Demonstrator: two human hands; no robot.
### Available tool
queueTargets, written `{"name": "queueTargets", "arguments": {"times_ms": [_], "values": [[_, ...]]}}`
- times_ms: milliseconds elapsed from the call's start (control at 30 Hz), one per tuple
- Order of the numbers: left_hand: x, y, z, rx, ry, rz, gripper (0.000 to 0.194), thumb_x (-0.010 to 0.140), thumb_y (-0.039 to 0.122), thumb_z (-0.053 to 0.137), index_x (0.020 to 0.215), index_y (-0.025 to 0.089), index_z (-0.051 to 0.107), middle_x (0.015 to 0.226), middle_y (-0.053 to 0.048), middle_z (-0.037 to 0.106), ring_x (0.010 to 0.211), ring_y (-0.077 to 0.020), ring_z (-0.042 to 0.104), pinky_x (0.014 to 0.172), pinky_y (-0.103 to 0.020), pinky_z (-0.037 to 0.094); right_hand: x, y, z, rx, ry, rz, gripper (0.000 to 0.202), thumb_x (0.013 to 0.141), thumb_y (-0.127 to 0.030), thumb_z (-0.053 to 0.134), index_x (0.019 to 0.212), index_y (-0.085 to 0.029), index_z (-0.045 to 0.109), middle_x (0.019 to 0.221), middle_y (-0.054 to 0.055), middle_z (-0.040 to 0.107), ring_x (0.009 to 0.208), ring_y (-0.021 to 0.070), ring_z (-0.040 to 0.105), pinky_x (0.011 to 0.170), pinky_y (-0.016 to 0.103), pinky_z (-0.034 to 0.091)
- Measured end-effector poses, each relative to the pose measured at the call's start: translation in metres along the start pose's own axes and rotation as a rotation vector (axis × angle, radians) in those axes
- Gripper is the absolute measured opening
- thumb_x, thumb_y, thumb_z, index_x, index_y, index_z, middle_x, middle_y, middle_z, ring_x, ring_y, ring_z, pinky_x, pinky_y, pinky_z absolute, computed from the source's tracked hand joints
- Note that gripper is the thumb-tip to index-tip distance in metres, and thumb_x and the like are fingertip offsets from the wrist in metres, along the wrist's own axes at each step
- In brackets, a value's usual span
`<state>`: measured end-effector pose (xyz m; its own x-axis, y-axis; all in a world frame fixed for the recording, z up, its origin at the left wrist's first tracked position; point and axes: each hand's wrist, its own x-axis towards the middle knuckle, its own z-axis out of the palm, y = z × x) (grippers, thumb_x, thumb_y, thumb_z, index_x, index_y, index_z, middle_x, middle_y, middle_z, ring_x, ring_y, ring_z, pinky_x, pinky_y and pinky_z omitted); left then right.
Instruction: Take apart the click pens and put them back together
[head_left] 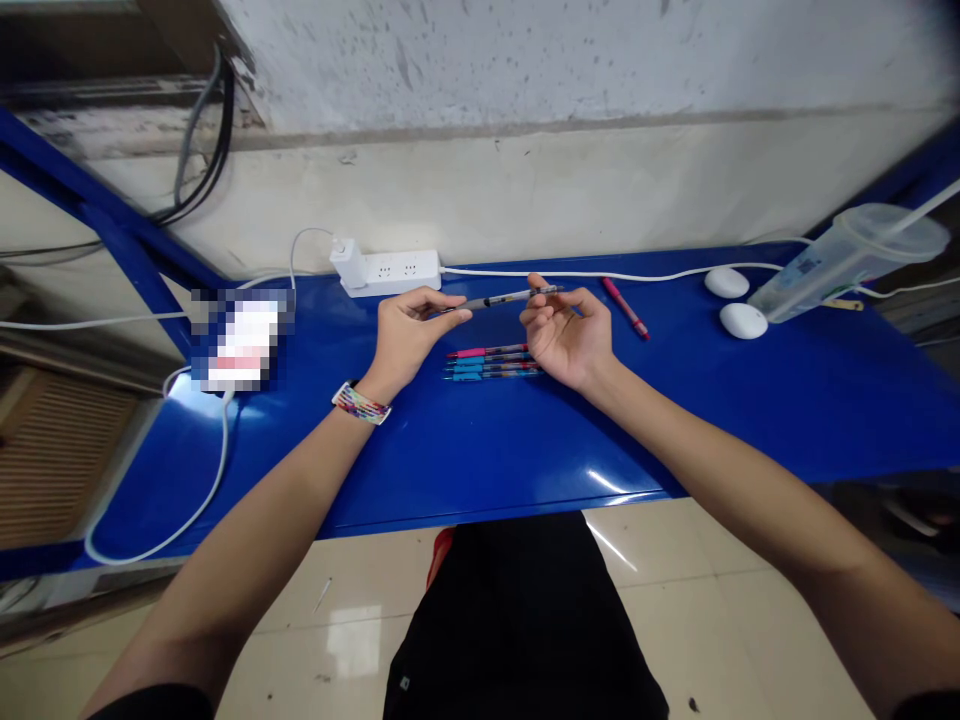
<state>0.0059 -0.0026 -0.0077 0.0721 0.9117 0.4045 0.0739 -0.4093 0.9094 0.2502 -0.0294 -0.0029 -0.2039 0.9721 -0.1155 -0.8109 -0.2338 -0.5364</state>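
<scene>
A pen with a grey-black grip and a clear barrel (510, 297) is held level above the blue table between both hands. My left hand (418, 325) pinches its left end between thumb and fingers. At its right end, the fingers of my right hand (566, 335) are curled around the barrel, palm turned up. Below the held pen, several pens (486, 367) lie in a row on the table, one with a pink grip and others with blue grips. My right hand hides their right ends.
On the blue table (480, 460), a red-pink pen (625, 308) lies to the right. Behind are a white power strip (401, 272) and cables. Two white rounded objects (735, 300) sit near a clear plastic cup (832, 260). A blurred-out device (244, 340) is at the left.
</scene>
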Motion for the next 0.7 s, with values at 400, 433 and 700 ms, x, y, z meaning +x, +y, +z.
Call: {"name": "queueTargets", "arguments": {"times_ms": [400,433,700], "values": [[-0.001,0.000,0.000,0.028,-0.019,0.016,0.025,0.075,0.039,0.103,0.092,0.026,0.091,0.098,-0.007,0.090,0.090,-0.0247,0.082,0.087,-0.043,0.067,0.003,-0.004,-0.012,-0.001,-0.159,-0.003,0.018,0.086,-0.023,0.079,0.104,-0.022,0.076,0.081,0.000,0.079,0.070,0.0128,0.072,0.064,0.021,0.067],[-0.001,0.000,0.000,0.024,-0.017,0.013,0.025,0.075,0.039,0.103,0.092,0.025,0.091,0.099,-0.007,0.090,0.089,-0.0246,0.082,0.087,-0.043,0.067,0.003,-0.003,-0.012,0.005,-0.150,-0.003,0.017,0.086,-0.021,0.078,0.103,-0.022,0.076,0.080,0.000,0.079,0.069,0.0127,0.072,0.064,0.020,0.066],[0.000,0.000,0.000,0.000,0.006,-0.004,0.026,0.074,0.039,0.104,0.093,0.024,0.092,0.100,-0.007,0.091,0.092,-0.0245,0.082,0.089,-0.041,0.066,0.001,0.000,-0.005,-0.009,-0.047,-0.010,0.032,0.085,-0.031,0.071,0.114,-0.019,0.080,0.086,0.003,0.081,0.075,0.0158,0.072,0.067,0.024,0.068]]}}
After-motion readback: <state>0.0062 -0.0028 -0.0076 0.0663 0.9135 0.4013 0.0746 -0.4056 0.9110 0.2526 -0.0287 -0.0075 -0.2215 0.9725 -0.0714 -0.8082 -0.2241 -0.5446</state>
